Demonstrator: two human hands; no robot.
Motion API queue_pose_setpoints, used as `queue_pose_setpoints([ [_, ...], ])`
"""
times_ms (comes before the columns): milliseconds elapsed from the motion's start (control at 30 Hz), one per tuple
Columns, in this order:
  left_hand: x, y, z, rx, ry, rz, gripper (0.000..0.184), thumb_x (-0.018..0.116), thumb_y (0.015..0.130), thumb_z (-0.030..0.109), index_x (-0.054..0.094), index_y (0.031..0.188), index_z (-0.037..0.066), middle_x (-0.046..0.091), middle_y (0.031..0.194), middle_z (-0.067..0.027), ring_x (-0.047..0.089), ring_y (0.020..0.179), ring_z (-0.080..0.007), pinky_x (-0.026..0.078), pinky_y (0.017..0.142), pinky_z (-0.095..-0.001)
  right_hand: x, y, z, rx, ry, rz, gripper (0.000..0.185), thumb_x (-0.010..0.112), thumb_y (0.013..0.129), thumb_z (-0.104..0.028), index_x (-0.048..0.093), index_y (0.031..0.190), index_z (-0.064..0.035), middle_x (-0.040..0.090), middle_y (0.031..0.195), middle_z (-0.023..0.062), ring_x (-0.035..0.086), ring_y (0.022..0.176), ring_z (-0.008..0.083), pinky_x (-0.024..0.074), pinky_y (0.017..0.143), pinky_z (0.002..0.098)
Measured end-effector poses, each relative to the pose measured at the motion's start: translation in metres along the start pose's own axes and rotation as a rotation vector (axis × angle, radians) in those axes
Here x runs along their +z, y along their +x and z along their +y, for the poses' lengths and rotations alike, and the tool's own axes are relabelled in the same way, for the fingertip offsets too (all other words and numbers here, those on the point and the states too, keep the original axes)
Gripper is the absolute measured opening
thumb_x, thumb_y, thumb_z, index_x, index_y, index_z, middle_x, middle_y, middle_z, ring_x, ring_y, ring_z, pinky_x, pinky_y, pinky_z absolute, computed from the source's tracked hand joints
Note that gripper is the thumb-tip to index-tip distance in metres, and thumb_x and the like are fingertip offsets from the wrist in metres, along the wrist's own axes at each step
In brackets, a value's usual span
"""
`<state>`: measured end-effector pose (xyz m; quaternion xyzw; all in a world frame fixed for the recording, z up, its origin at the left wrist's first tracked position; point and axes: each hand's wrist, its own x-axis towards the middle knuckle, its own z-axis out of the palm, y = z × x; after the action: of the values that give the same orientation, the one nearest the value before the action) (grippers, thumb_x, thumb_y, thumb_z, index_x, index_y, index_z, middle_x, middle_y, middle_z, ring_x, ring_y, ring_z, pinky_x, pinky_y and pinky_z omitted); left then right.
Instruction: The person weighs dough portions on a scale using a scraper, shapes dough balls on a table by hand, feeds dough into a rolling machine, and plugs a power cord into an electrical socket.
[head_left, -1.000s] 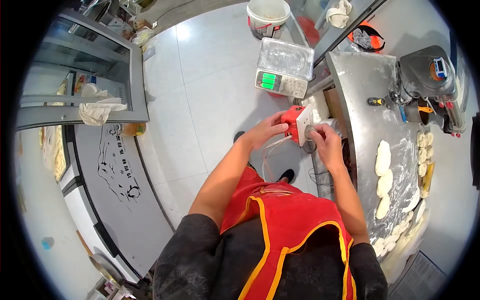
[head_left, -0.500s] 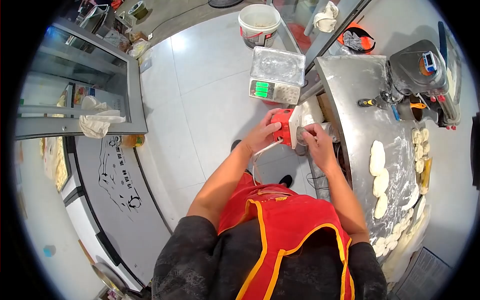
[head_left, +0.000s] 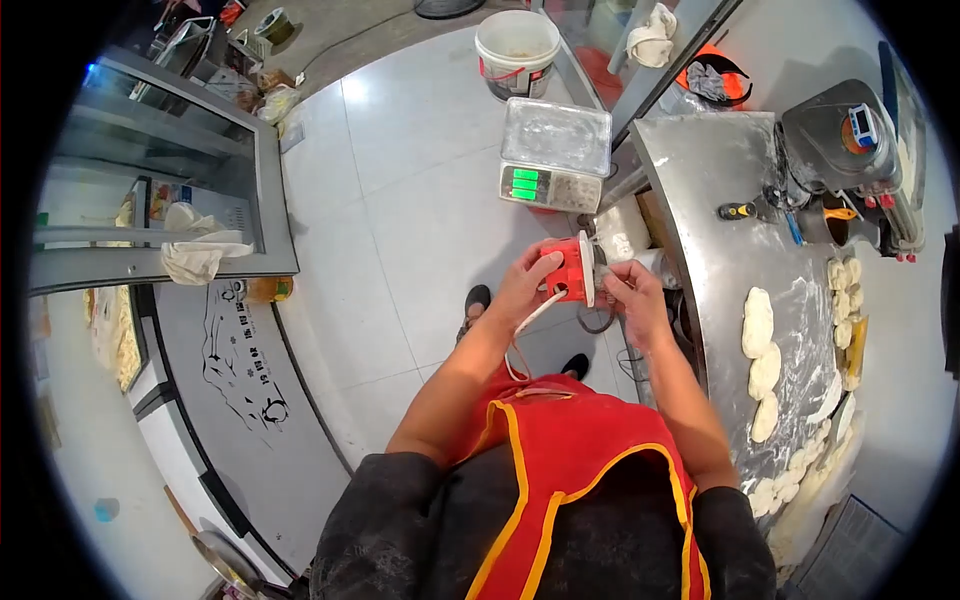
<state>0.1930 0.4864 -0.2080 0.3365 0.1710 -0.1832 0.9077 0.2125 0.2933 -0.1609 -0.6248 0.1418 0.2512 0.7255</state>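
Note:
My left hand (head_left: 530, 285) grips a red electrical box (head_left: 570, 273) from its left side, thumb on top. The box has a white socket faceplate (head_left: 587, 268) on its right side. A white cable (head_left: 535, 316) runs out of the box and hangs down toward the apron. My right hand (head_left: 637, 298) pinches a greyish plug (head_left: 601, 277) against the front of the faceplate. From it a dark cord (head_left: 597, 328) loops below. Whether its pins are fully in the socket cannot be made out.
Ahead stands a digital scale (head_left: 553, 140) with lit green displays, a white bucket (head_left: 517, 45) behind it. On my right a floury steel table (head_left: 700, 165) holds dough pieces (head_left: 760, 320), a knife-like tool (head_left: 737, 211) and a second scale (head_left: 840, 135). A glass door (head_left: 270, 190) stands at left.
Both hands have come slightly nearer my body with the socket box. The faceplate has turned more edge-on, and the dark cord below the plug now shows. My view has shifted slightly.

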Motion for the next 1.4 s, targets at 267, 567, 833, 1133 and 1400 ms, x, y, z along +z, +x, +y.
queue_pose_setpoints([
  [267,-0.008,-0.002,0.013,-0.016,0.178,0.02,0.047,0.064,0.087,0.023,0.047,0.127,0.005,0.055,0.115,-0.0059,0.056,0.103,-0.0138,0.053,0.081,-0.0323,0.001,0.014,0.008,-0.054,-0.197,-0.052,0.011,0.06,0.089,-0.01,0.058,0.097,-0.0027,0.061,0.081,0.0024,0.057,0.069,0.0107,0.0465,0.059,0.0244],
  [567,-0.087,0.004,0.099,0.103,0.109,0.368,0.047,0.063,0.087,0.026,0.048,0.129,0.01,0.055,0.116,-0.0035,0.055,0.105,-0.0158,0.052,0.082,-0.0329,-0.062,0.062,0.03,-0.095,-0.039,0.285,0.008,0.06,0.083,-0.002,0.054,0.087,-0.0064,0.059,0.079,0.0027,0.056,0.068,0.014,0.0466,0.06,0.027],
  [833,-0.086,0.024,0.128,0.086,0.173,0.265,0.047,0.058,0.091,0.024,0.043,0.133,0.01,0.052,0.123,-0.0049,0.053,0.109,-0.0161,0.052,0.084,-0.0336,-0.043,0.16,0.111,-0.111,-0.882,0.697,0.022,0.068,0.078,-0.014,0.055,0.088,0.0005,0.064,0.083,0.0095,0.062,0.076,0.0184,0.0503,0.067,0.0331],
  [1133,-0.127,-0.02,0.189,0.048,0.171,0.311,0.051,0.053,0.093,0.03,0.041,0.134,0.003,0.052,0.126,-0.0107,0.053,0.114,-0.0202,0.046,0.096,-0.0353,-0.038,0.159,0.129,0.257,0.107,0.883,0.016,0.058,0.088,-0.011,0.048,0.095,-0.0005,0.054,0.088,0.0108,0.056,0.076,0.0204,0.057,0.065,0.0373],
  [1400,-0.138,-0.061,0.218,-0.057,0.277,0.383,0.064,0.056,0.089,0.044,0.041,0.134,0.002,0.053,0.126,-0.0125,0.056,0.112,-0.0225,0.047,0.095,-0.0372,-0.018,0.171,0.101,0.15,0.313,0.817,0.022,0.059,0.09,-0.013,0.048,0.102,0.0016,0.053,0.089,0.0114,0.056,0.071,0.0198,0.0553,0.06,0.0336],
])
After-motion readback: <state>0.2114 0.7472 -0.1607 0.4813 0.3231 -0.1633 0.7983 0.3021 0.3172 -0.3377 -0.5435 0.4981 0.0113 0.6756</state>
